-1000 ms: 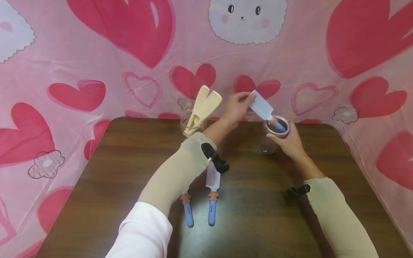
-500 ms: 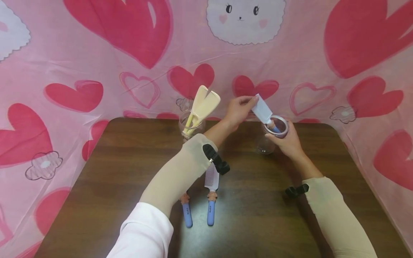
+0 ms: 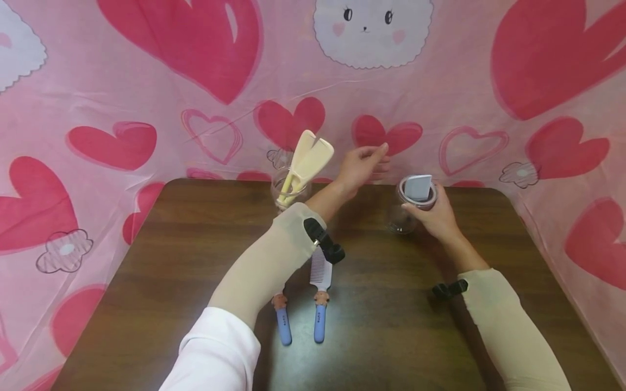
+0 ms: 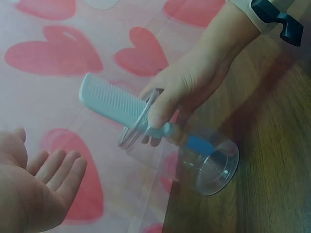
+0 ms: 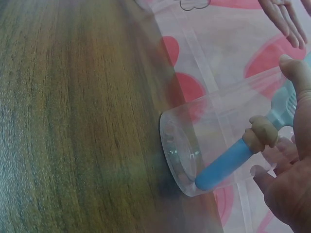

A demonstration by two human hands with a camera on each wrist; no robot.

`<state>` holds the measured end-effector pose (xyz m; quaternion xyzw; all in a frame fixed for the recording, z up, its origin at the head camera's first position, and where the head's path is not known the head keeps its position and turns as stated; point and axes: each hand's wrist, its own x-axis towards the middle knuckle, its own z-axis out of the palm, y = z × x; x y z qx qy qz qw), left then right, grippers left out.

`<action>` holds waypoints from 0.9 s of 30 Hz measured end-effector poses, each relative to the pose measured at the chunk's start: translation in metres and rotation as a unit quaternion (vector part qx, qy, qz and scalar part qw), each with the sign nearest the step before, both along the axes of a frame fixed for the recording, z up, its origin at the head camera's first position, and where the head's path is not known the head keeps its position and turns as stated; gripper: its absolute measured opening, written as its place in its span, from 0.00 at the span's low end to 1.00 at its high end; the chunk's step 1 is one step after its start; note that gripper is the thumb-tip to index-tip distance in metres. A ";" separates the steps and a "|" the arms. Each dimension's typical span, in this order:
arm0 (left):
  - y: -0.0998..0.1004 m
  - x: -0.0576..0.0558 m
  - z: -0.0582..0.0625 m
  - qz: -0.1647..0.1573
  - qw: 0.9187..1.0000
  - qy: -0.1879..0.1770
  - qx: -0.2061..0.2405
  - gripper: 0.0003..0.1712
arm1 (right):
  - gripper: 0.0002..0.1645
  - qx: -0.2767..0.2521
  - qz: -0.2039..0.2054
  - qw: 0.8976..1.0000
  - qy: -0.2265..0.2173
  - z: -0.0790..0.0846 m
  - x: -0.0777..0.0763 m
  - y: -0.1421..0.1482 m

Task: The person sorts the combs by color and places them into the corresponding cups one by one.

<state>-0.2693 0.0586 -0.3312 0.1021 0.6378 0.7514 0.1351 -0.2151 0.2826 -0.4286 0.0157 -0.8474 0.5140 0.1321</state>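
Observation:
My right hand [image 3: 437, 217] grips a clear jar [image 3: 401, 220] near its rim, fingers wrapped round the side. A comb [image 4: 114, 102] with a blue handle stands handle-down in that jar; its pale toothed end pokes out above the rim. In the right wrist view the handle [image 5: 223, 167] reaches the jar's bottom, with a small brown figure above it. To the left of the jar, my left hand [image 3: 362, 165] hovers with relaxed fingers and nothing in it. Two more such combs lie on the table: one comb [image 3: 321, 296] below my left forearm, another comb [image 3: 282, 320] partly covered by the sleeve.
A second clear jar [image 3: 275, 190] holding two cream-coloured, paddle-ended utensils [image 3: 310, 157] stands at the back, left of my left hand. The dark wooden table [image 3: 391, 326] meets a pink heart-patterned cloth [image 3: 205, 54] behind it.
The comb that my left hand held slantwise over the jar has dropped in handle-first. My left hand has let go of it and opened; the right hand keeps its hold on the jar.

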 end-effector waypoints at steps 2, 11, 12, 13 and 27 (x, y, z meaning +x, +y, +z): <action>-0.003 0.001 0.001 -0.004 1.000 0.005 -0.005 0.27 | 0.47 -0.001 0.000 1.000 -0.001 0.000 0.000 0.000; -0.019 0.004 0.003 -0.065 0.995 0.047 -0.065 0.29 | 0.47 0.003 -0.004 1.000 0.004 -0.003 -0.001 0.000; -0.021 0.004 0.003 -0.072 0.993 0.052 -0.072 0.29 | 0.47 0.002 -0.004 1.000 0.005 -0.003 -0.001 0.000; -0.023 0.005 0.004 -0.078 0.992 0.059 -0.081 0.29 | 0.47 0.001 -0.003 1.000 0.006 -0.003 0.000 0.000; -0.057 0.035 0.009 -0.146 0.896 0.274 -0.317 0.34 | 0.47 -0.003 0.004 1.000 0.019 -0.006 0.003 -0.001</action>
